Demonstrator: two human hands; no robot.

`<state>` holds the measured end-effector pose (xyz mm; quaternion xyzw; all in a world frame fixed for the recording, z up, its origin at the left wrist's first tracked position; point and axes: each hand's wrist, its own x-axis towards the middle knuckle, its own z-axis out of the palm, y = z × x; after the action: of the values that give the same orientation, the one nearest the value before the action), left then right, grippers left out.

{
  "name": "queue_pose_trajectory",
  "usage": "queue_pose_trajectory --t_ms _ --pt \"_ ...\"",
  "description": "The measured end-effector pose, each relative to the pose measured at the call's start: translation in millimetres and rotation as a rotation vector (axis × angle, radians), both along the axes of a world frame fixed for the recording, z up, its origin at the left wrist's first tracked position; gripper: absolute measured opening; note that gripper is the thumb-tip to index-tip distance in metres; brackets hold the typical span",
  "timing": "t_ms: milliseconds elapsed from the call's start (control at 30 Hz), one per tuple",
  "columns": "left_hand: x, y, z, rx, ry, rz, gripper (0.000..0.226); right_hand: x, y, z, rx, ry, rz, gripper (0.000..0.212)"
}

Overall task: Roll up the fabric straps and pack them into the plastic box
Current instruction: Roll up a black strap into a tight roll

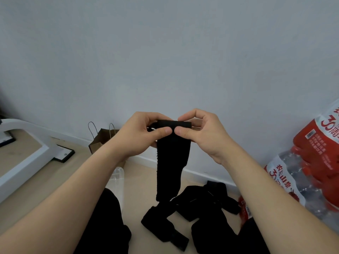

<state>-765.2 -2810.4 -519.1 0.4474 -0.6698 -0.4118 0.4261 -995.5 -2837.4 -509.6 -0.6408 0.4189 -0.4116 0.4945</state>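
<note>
A heap of loose black straps (201,206) is seen lying on the floor (139,182), nearest the viewer. Above it, one black strap (171,162) is held up by both hands, its top end rolled and the rest left hanging. The roll is pinched by the curled fingers of the left hand (139,136) and the right hand (205,134), thumbs in front. A clear plastic box (118,177) is partly hidden behind the left forearm. Farther back, a paper bag (99,142) is set against the wall (165,52).
</note>
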Motion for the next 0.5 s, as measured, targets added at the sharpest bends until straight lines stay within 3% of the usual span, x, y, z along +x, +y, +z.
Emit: queue_pose_trajectory --t_ms 100,200,300,367,500 --pt "-1.2 1.7 0.8 -0.032 0.051 0.022 0.026 1.6 2.1 1.3 0.098 -0.006 0.092 0.023" --pt "-4.4 3.4 1.5 -0.052 0.082 0.071 0.026 6.5 3.5 2.5 0.126 0.085 0.068 0.044" --pt "-10.5 5.5 3.1 0.006 0.111 0.064 0.013 9.7 5.7 1.5 0.094 -0.023 0.024 0.021" --pt "-11.8 6.5 4.7 0.083 0.157 0.042 0.018 10.6 6.7 0.4 0.067 -0.076 0.019 0.009" --pt "-7.0 5.8 5.7 0.008 0.089 0.053 0.019 8.5 5.8 0.7 0.077 -0.097 0.069 0.022"
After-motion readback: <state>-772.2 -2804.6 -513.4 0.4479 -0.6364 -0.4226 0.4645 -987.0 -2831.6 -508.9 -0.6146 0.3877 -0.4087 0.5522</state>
